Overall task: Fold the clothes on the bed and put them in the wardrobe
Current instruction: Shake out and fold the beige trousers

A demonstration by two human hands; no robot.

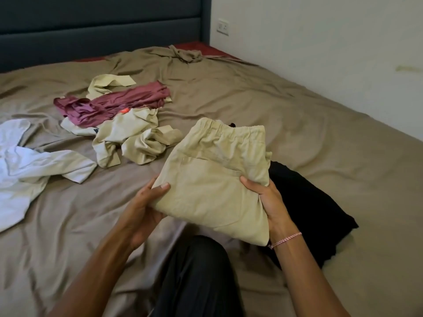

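Beige folded trousers (212,179) sit up off the bed (297,115), my left hand (142,209) and right hand (267,202) gripping their near corners. Black garment (306,209) lies just beneath; maroon top (114,104) waits unfolded farther back.

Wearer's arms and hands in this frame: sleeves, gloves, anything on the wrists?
No sleeves or gloves show on either arm. The left hand and its wrist carry nothing. The right hand has a thin bracelet at the wrist, braided in pink and white. No watch shows.
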